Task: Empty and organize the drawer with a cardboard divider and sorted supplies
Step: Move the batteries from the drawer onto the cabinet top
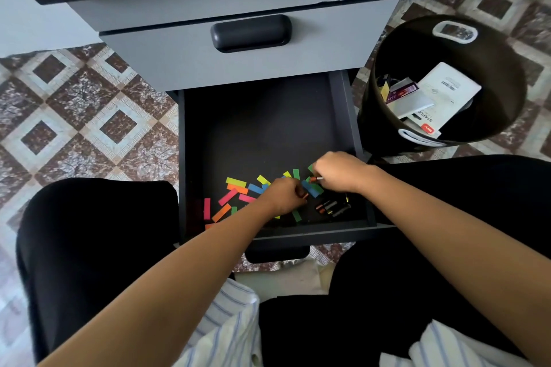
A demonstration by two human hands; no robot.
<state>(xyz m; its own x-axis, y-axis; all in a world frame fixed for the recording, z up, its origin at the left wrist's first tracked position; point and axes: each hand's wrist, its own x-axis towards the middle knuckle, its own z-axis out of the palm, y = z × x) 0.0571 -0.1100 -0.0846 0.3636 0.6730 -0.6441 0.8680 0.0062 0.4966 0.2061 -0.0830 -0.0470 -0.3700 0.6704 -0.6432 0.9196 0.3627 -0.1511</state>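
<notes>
One drawer [259, 128] stands open below two closed drawers [179, 59]. In it lie about seventeen coloured paper strips [228, 197]: roughly five green, four yellow, three orange, three pink and two blue. Two hands hide part of the heap, so the tally is not exact. About four batteries [331, 207] lie loose, too blurred for a firm count. The left hand [283, 197] and right hand [340, 173] each pinch one more. One black bin [495, 92] holds at least four packets [447, 89].
</notes>
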